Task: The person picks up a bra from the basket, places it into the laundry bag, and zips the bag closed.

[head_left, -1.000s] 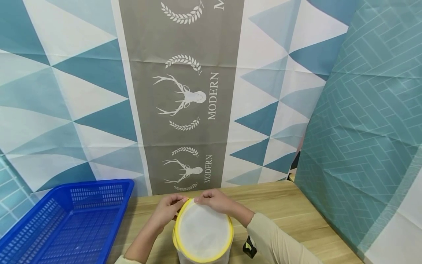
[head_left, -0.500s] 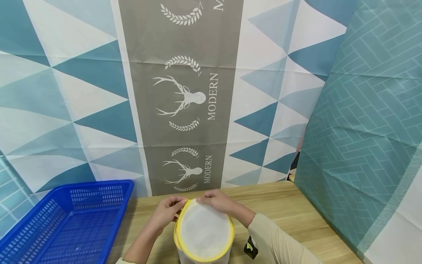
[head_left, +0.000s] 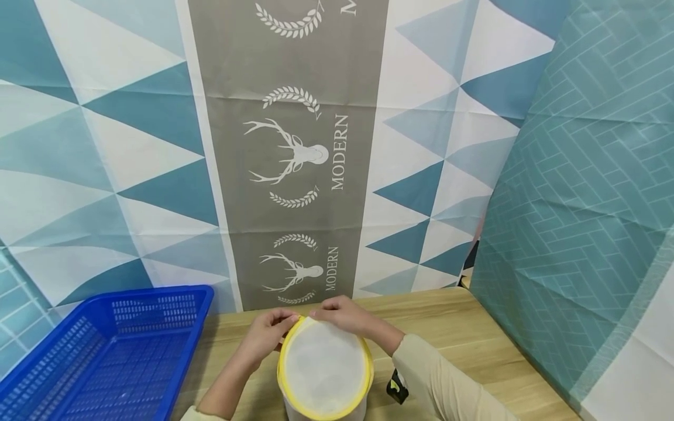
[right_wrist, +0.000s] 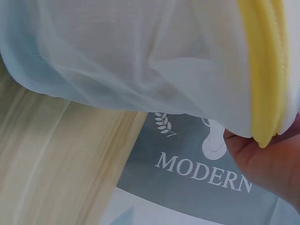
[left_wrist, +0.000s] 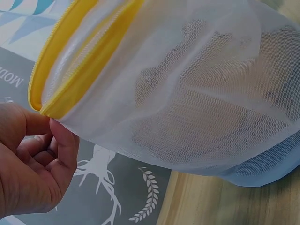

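A round white mesh laundry bag (head_left: pixel 326 368) with yellow zip trim stands on the table, its lid facing up. At the far left of its rim, my left hand (head_left: pixel 268 336) pinches the trim. In the left wrist view, the left thumb and fingertips (left_wrist: pixel 61 136) grip the corner where two yellow bands (left_wrist: pixel 93 70) meet; farther along, these bands spread apart. Close beside it, my right hand (head_left: pixel 344 317) pinches the far edge of the lid. The right wrist view shows the right hand (right_wrist: pixel 274 157) at the lower end of the trim. Darker shapes show through the mesh.
A blue perforated plastic basket (head_left: pixel 121 362) stands at the left. Right of the bag, near the right sleeve, lies a small black item (head_left: pixel 397 387) with a yellow-green mark. The wooden table (head_left: pixel 474 345) meets a patterned wall covering (head_left: pixel 289 175) at the back.
The right hand has shifted slightly left along the rim, toward the left hand, and the bag has moved a little with it. The left hand keeps its pinch in nearly the same place.
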Demonstrator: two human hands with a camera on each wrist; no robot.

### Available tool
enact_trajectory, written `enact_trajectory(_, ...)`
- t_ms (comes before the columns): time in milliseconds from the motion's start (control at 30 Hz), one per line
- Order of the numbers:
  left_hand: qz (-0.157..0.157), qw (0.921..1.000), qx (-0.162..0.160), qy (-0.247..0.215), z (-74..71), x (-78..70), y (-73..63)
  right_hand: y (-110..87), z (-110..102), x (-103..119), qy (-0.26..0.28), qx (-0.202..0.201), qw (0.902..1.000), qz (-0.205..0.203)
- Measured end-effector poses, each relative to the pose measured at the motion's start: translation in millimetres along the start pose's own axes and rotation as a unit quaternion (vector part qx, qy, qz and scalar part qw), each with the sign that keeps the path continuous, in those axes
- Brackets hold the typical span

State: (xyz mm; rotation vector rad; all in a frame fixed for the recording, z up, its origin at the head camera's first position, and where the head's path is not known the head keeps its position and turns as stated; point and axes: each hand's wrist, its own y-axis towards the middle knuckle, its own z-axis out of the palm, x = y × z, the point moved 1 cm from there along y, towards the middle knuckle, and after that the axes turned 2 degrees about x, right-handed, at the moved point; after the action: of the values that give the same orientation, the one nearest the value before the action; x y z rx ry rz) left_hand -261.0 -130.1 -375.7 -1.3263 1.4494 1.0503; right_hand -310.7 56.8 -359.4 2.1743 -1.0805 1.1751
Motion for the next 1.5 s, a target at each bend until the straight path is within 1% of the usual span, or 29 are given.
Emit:
enact_trajectory(67,0.001,1.0,-0.001,0.004,0.0,-1.8,0.2,1.6,-0.2,2.2,-0.005,0.011,0.9999,-0.01)
enact_trajectory(200,0.006,1.0,0.002,0.007,-0.1,-3.2,-0.1,3.5,-0.1,3.2,-0.01,0.031,0.9994,-0.014)
enact_trajectory(367,0.015,0.9998,0.014,0.007,-0.1,-0.2,-1.0,3.9,0.9,0.7,-0.02,0.033,0.9991,-0.019)
enact_trajectory(533,0.002,0.9999,0.011,0.005,1.8,5.5,-3.6,0.7,2.6,0.9,-0.015,0.038,0.9991,-0.013)
enact_trajectory(767,-0.001,0.9999,0.011,0.011,4.4,6.5,-5.6,-2.0,2.3,-0.2,-0.006,0.037,0.9992,-0.015)
enact_trajectory(1000,0.0,0.9999,0.008,0.015,4.7,6.8,-6.1,-2.9,2.5,-0.4,0.02,0.036,0.9991,-0.008)
enact_trajectory(1200,0.003,0.9997,0.008,0.021,5.1,6.8,-6.8,-3.3,3.8,-1.5,0.025,0.029,0.9993,0.001)
enact_trajectory(1500,0.005,0.9997,0.007,0.023,6.1,7.9,-7.7,-5.1,3.6,-5.0,0.033,0.021,0.9992,0.0)
